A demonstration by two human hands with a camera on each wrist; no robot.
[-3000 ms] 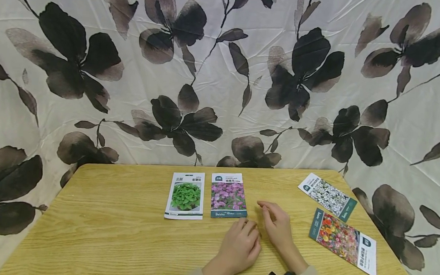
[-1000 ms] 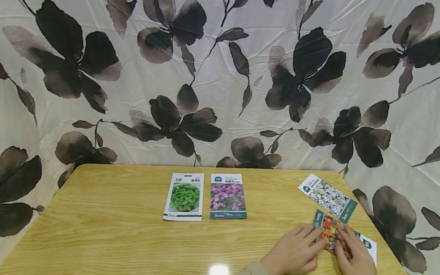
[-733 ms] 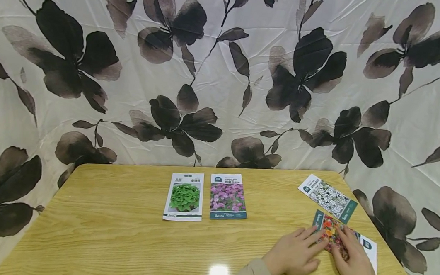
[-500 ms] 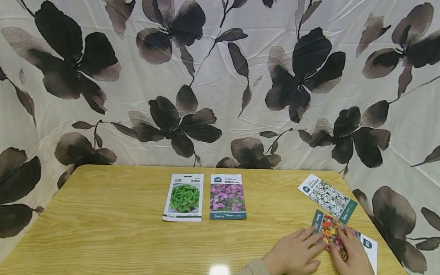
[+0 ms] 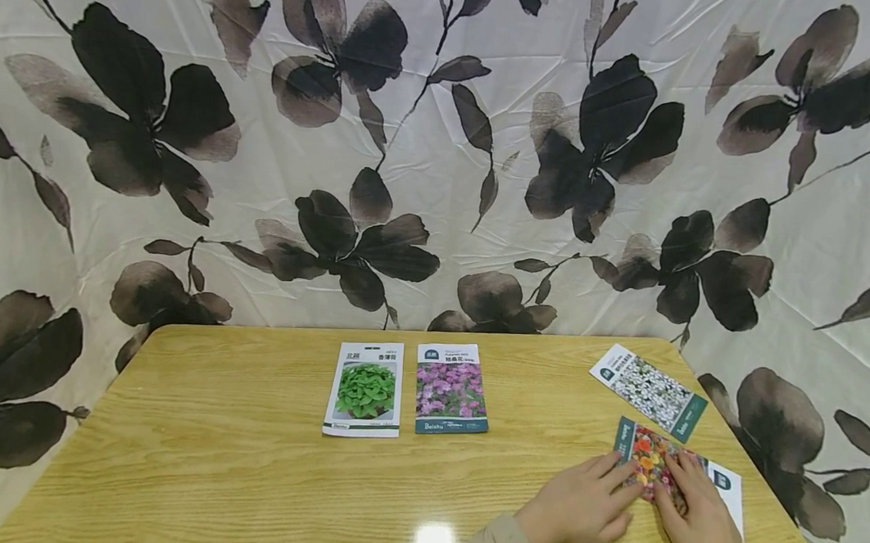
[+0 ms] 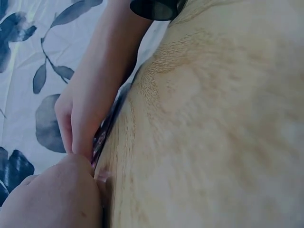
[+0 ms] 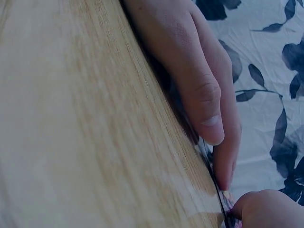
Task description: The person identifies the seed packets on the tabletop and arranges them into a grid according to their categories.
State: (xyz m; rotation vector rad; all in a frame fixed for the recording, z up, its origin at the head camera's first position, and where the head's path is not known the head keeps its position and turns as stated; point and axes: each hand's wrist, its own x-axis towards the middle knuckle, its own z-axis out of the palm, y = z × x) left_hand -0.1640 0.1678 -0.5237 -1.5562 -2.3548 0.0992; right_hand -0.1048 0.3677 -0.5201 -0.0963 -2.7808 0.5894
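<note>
A seed packet printed with red and orange flowers (image 5: 645, 463) lies slanted on the right of the wooden table (image 5: 247, 475). My left hand (image 5: 581, 502) touches its left part with outstretched fingertips. Across its middle rests my right hand (image 5: 704, 519), fingers extended and covering part of the picture; the packet's white end shows beyond it. In the left wrist view the left hand (image 6: 52, 194) is close up, with the right hand beyond. The right wrist view shows the right hand's thumb and fingers (image 7: 209, 95) low along the table, at the packet's edge.
A white-flower seed packet (image 5: 650, 391) lies slanted just behind the touched one, near the table's right edge. A green-leaf packet (image 5: 365, 391) and a purple-flower packet (image 5: 452, 389) lie side by side at the back middle. Floral cloth (image 5: 442, 141) hangs behind the table.
Both hands have moved from the middle, in front of the purple-flower packet, right onto the red-and-orange-flower packet. In the last half second that packet has slid slightly left under the fingers.
</note>
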